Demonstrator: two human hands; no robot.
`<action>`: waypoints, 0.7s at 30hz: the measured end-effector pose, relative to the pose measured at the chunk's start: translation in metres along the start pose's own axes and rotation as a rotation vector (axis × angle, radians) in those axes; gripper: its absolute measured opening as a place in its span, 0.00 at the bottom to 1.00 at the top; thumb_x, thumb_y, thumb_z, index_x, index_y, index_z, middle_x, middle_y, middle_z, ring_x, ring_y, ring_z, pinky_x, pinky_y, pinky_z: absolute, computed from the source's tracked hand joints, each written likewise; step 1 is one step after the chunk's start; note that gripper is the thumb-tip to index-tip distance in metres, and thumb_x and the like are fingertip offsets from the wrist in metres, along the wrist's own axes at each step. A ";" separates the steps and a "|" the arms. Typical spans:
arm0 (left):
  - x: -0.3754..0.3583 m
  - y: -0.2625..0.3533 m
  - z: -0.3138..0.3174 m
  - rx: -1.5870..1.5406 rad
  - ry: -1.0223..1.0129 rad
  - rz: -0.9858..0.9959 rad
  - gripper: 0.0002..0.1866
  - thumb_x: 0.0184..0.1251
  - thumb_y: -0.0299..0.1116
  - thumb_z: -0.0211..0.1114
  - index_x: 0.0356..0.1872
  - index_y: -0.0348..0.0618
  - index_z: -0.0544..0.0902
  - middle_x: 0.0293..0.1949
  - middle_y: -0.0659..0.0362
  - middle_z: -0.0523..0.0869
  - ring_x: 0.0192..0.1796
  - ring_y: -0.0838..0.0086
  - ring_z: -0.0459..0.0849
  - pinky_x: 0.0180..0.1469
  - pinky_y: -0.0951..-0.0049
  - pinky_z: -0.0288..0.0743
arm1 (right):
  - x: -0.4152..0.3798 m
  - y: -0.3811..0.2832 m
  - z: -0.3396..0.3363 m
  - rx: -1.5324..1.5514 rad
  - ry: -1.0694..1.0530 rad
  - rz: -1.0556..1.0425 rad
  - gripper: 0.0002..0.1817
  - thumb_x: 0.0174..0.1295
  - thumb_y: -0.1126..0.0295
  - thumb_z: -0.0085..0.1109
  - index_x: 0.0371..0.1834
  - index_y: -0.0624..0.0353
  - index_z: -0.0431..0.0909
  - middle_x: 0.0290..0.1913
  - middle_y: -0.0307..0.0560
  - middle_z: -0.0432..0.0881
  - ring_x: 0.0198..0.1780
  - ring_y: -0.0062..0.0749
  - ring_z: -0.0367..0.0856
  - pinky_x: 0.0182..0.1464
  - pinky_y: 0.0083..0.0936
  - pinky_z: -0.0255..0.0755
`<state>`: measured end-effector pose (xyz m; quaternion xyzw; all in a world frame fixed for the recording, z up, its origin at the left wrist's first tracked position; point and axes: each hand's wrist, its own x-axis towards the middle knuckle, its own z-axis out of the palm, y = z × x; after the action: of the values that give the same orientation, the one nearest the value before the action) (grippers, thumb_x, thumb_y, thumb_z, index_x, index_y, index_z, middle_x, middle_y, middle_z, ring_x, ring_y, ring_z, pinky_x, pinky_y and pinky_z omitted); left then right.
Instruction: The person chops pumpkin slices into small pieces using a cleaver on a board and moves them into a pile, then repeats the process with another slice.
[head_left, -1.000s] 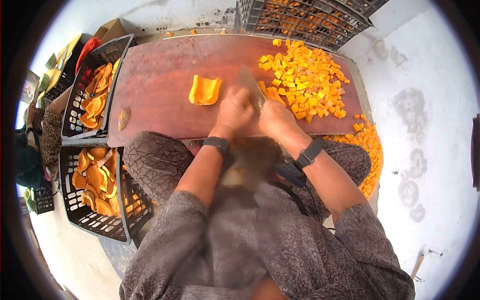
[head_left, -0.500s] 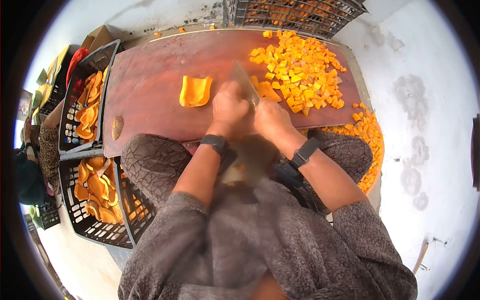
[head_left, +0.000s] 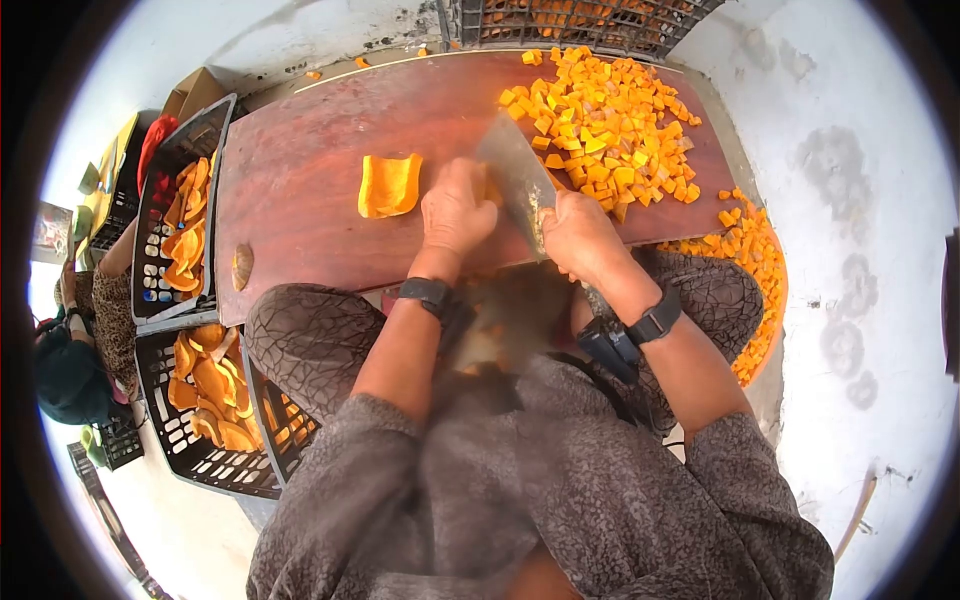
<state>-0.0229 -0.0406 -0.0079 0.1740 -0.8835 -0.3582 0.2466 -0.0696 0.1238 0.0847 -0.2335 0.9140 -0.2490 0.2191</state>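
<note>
My right hand (head_left: 585,235) is wrapped round the handle of a cleaver (head_left: 518,180), its broad blade tilted up and to the left over the board. Close to the blade's left side, my left hand (head_left: 458,207) is closed with bent, slightly blurred fingers on a piece of pumpkin (head_left: 491,186), mostly hidden behind the hand and blade. Left of that hand lies a curved pumpkin slab (head_left: 390,186) on the reddish-brown board (head_left: 300,190). Diced pumpkin (head_left: 610,125) is heaped on the board's right side, just beyond the cleaver.
Black crates (head_left: 222,120) of pumpkin pieces stand at the left. More cubes fill a container (head_left: 765,330) below the board's right edge. Another crate (head_left: 590,22) stands behind. A brown scrap (head_left: 242,267) lies at the board's left. Another person (head_left: 75,375) is at far left.
The cleaver has turned so more of its flat side shows, and my right hand has shifted right and slightly down. My left hand stays nearly in place. The view has moved slightly.
</note>
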 end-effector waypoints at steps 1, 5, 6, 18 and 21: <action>0.001 -0.001 -0.001 0.009 0.004 0.001 0.19 0.43 0.25 0.61 0.42 0.46 0.74 0.34 0.53 0.79 0.39 0.54 0.81 0.44 0.58 0.75 | -0.001 0.002 0.002 0.003 0.000 -0.001 0.15 0.70 0.67 0.47 0.42 0.75 0.72 0.21 0.56 0.79 0.15 0.36 0.78 0.17 0.31 0.73; 0.000 -0.001 -0.006 -0.005 -0.052 -0.014 0.18 0.47 0.29 0.64 0.43 0.47 0.76 0.40 0.47 0.80 0.44 0.46 0.80 0.46 0.51 0.74 | -0.015 0.003 0.014 0.031 0.088 -0.043 0.14 0.70 0.68 0.48 0.37 0.73 0.71 0.21 0.57 0.78 0.15 0.37 0.79 0.17 0.34 0.73; -0.001 -0.002 -0.006 -0.025 -0.038 -0.025 0.17 0.47 0.28 0.64 0.42 0.46 0.76 0.40 0.46 0.80 0.44 0.46 0.80 0.46 0.51 0.74 | -0.017 0.004 0.017 0.040 0.124 -0.044 0.14 0.70 0.68 0.48 0.36 0.73 0.70 0.21 0.58 0.78 0.15 0.38 0.79 0.18 0.35 0.73; -0.006 -0.005 -0.005 -0.262 -0.005 -0.077 0.16 0.49 0.28 0.63 0.42 0.43 0.83 0.38 0.43 0.84 0.45 0.48 0.82 0.50 0.57 0.77 | -0.033 0.001 0.035 0.025 0.380 -0.212 0.13 0.65 0.69 0.51 0.32 0.72 0.71 0.25 0.70 0.78 0.31 0.66 0.80 0.35 0.49 0.74; -0.007 -0.010 0.001 -0.303 -0.017 -0.135 0.17 0.49 0.30 0.63 0.43 0.43 0.85 0.38 0.43 0.85 0.46 0.50 0.83 0.51 0.59 0.77 | -0.039 -0.008 0.029 0.118 0.301 -0.081 0.13 0.64 0.70 0.52 0.32 0.73 0.71 0.29 0.74 0.77 0.41 0.73 0.76 0.43 0.53 0.71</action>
<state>-0.0166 -0.0438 -0.0180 0.1905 -0.8078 -0.5046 0.2378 -0.0212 0.1286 0.0773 -0.2169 0.9101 -0.3433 0.0830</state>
